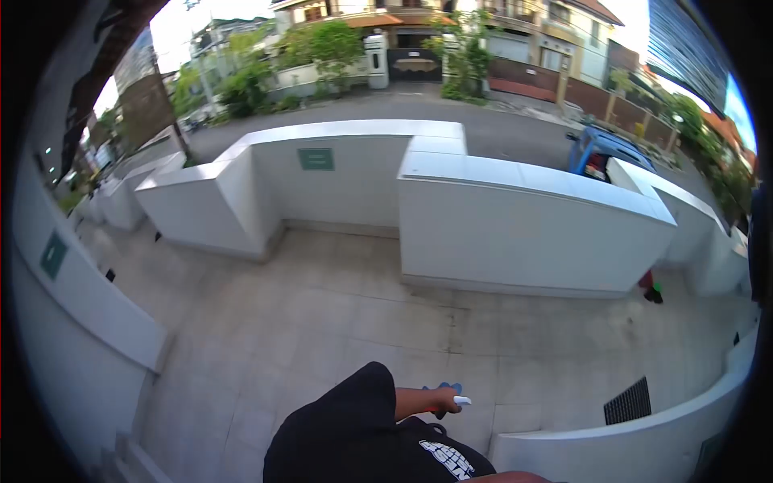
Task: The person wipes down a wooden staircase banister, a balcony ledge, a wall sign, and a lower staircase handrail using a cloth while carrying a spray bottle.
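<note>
Near the bottom centre, my left hand (445, 400) is closed around a small white object (462, 401) that pokes out past the fingers; its kind is too small to tell. The forearm comes out from black clothing (338, 427) and points right. Blue shapes (452, 387), perhaps footwear, show just behind the hand on the floor side. White lettering (447, 459) marks the black cloth below. Only a strip of skin, likely my right arm (515, 477), shows at the bottom edge; my right hand is out of sight.
Pale floor tiles (322, 322) lead to low white walls (523, 229), one with a green sign (316, 159). A curved white ledge (628, 431) and a dark floor grate (628, 401) lie right. Beyond are a road (515, 133) and a blue car (612, 151).
</note>
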### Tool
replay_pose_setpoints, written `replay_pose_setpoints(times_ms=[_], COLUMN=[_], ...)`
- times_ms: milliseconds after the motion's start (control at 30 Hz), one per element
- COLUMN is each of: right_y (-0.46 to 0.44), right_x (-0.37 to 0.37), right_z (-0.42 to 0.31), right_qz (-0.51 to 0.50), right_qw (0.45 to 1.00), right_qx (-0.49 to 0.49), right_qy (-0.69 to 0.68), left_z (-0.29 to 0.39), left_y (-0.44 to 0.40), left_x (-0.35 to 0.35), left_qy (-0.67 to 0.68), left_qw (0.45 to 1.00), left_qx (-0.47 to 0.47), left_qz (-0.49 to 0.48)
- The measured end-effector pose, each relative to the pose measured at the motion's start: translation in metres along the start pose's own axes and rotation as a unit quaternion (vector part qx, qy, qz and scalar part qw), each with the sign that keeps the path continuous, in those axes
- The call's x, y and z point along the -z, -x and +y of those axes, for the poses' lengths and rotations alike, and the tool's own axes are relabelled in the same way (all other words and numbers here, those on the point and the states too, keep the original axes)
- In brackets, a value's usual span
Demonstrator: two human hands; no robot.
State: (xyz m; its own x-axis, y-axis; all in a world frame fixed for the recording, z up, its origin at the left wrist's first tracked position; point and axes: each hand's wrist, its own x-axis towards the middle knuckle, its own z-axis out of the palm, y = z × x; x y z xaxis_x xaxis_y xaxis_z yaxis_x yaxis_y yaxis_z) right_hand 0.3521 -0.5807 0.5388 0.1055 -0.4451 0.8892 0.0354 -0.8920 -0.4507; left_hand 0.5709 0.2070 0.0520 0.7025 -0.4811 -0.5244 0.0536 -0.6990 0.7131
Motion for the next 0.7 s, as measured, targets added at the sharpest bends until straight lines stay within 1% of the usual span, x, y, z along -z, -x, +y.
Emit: replay_pose_setpoints(times_ms=[33,67,100,133,167,233,267,333,433,500,567,600,667,700], right_y=[0.007,0.011,0.013,0.019,0.026,0.04,0.048,0.067,0.087,0.095,0.108,0.117,0.131,0.138], right_x=[-0.065,-0.115,-0.153,-0.184,-0.213,-0.268,-0.287,-0.311,-0.316,-0.323,-0.338,-0.346,-0.359,-0.366], right_z=[0.011,0.014,0.014,0.012,0.01,0.0,-0.004,-0.013,-0.017,-0.021,-0.028,-0.031,-0.037,-0.04], right_qz=[-0.024,-0.048,-0.07,-0.089,-0.105,-0.135,-0.148,-0.164,-0.179,-0.194,-0.209,-0.218,-0.234,-0.241], right_qw=[0.998,0.994,0.989,0.983,0.976,0.959,0.95,0.935,0.92,0.91,0.897,0.891,0.879,0.874], right_qx=[-0.012,-0.02,-0.026,-0.032,-0.04,-0.055,-0.064,-0.082,-0.107,-0.118,-0.132,-0.139,-0.153,-0.159], right_qy=[-0.052,-0.094,-0.129,-0.159,-0.188,-0.244,-0.267,-0.303,-0.331,-0.347,-0.365,-0.373,-0.386,-0.391], left_z=[-0.003,-0.003,0.001,0.003,-0.005,-0.021,-0.03,-0.04,-0.07,-0.078,-0.084,-0.088,-0.092,-0.094], left_y=[0.017,0.04,0.061,0.082,0.097,0.129,0.143,0.178,0.219,0.245,0.267,0.278,0.296,0.305], left_x=[0.002,0.004,0.009,0.007,-0.002,-0.021,-0.037,-0.061,-0.099,-0.119,-0.131,-0.138,-0.145,-0.15], left_qy=[-0.007,0.01,0.048,0.084,0.096,0.116,0.123,0.157,0.189,0.209,0.209,0.212,0.203,0.205], left_qw=[0.998,0.995,0.992,0.987,0.983,0.968,0.963,0.945,0.93,0.919,0.896,0.893,0.881,0.879], left_qx=[0.009,0.035,0.077,0.114,0.13,0.152,0.164,0.199,0.217,0.232,0.314,0.32,0.364,0.367], left_qz=[0.064,0.091,0.084,0.074,0.091,0.163,0.175,0.209,0.23,0.241,0.235,0.235,0.226,0.225])
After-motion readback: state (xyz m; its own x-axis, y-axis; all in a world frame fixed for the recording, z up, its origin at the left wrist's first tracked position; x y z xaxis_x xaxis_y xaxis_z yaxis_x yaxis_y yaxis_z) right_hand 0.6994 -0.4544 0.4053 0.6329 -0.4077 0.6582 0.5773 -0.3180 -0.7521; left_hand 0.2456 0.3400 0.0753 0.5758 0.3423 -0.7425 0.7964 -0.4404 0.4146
